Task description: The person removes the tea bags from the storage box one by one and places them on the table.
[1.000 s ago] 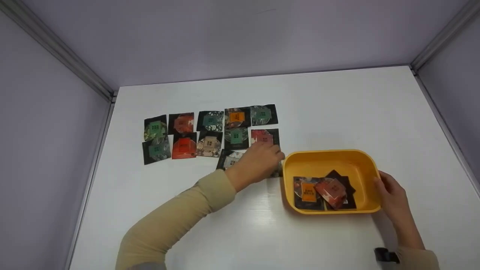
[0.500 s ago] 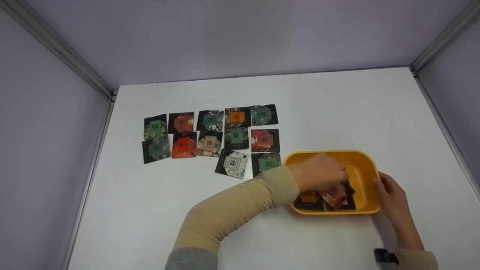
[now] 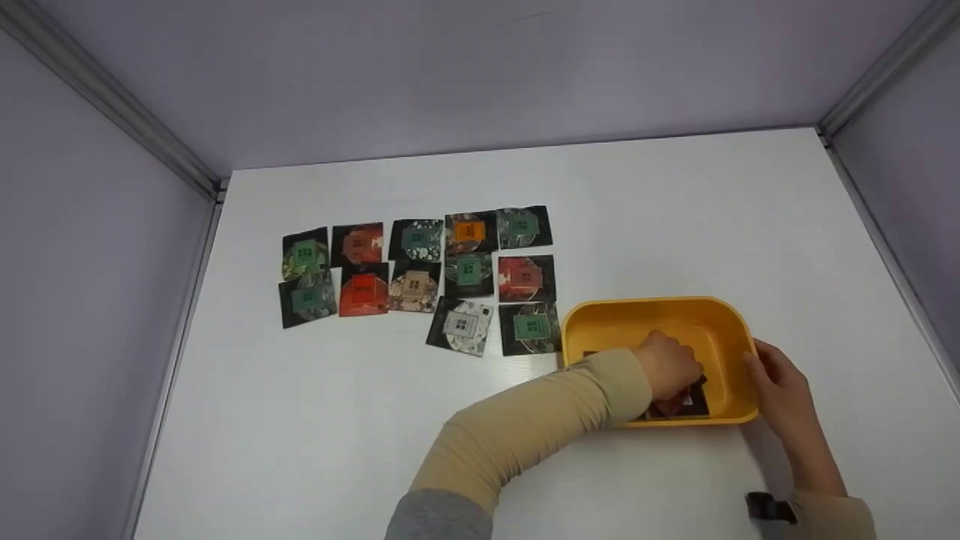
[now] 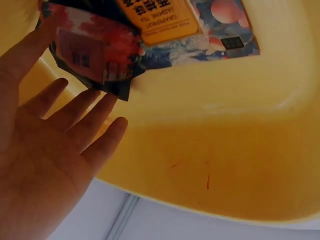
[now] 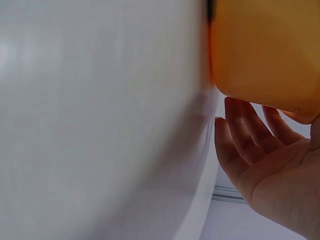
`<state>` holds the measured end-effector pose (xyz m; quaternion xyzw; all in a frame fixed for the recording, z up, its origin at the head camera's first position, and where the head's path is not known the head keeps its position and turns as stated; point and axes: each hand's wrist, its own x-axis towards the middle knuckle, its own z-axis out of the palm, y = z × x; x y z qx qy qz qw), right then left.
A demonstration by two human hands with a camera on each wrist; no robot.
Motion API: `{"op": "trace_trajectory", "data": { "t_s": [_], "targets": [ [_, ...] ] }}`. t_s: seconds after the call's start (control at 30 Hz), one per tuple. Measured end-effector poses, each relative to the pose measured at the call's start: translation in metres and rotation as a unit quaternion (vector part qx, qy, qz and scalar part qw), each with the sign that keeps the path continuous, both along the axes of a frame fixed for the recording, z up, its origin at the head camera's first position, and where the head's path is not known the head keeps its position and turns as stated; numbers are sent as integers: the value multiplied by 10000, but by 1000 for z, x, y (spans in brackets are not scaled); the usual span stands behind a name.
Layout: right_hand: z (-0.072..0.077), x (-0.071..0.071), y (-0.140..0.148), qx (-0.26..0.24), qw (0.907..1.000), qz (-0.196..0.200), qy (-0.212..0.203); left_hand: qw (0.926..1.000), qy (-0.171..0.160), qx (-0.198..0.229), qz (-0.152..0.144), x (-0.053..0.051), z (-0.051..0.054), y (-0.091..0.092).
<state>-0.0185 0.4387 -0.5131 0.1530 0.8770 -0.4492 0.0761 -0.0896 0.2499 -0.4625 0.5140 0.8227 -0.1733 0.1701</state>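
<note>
In the head view, my left hand (image 3: 669, 366) reaches down inside a yellow plastic bin (image 3: 637, 309). The left wrist view shows its thumb over a red-and-black tea sachet (image 4: 95, 55), fingertips at the sachet's lower edge, in a pinch. Partly under that lies an orange-labelled sachet, printed as grapefruit jasmine tea (image 4: 170, 25). Another dark sachet (image 3: 699, 401) shows beside my hand; the forearm hides part of the pile. My right hand (image 3: 787, 394) grips the bin's right end, thumb at the rim and fingers along the outer wall.
Left of the bin, several sachets lie flat in rows, among them a green-labelled one (image 3: 531, 328) close to the bin's left wall and a tilted white-labelled one (image 3: 461, 325). Grey-lilac walls (image 3: 480, 75) border the white table (image 3: 337, 427) at the back and sides.
My left hand has moved right from the laid-out sachets into the bin, uncovering the green-labelled and white-labelled ones. The right hand keeps its place on the bin.
</note>
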Motion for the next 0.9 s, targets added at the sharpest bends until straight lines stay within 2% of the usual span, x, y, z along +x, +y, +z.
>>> {"op": "trace_trajectory", "data": {
  "t_s": [0.13,0.23,0.4,0.6,0.73,0.8,0.9],
  "targets": [
    [1,0,0,-39,9999,48,92,9994,29,-345,52,1,-4,4],
    [2,-1,0,-48,9999,47,102,9991,55,-420,-27,0,-6,4],
    [3,0,0,-12,10000,7,52,9992,4,-383,-110,1,-6,-1],
    [1,0,0,18,10000,-10,7,9996,-200,-218,-15,4,0,-4],
    [0,-1,-1,-6,10000,-31,-46,9990,132,195,-379,6,4,-11],
    [0,-1,-1,-12,9999,-41,-105,9959,462,436,-651,7,7,-15],
    [-1,-1,-2,18,9998,-51,-170,9893,833,803,-887,8,11,-22]
  ]
}}
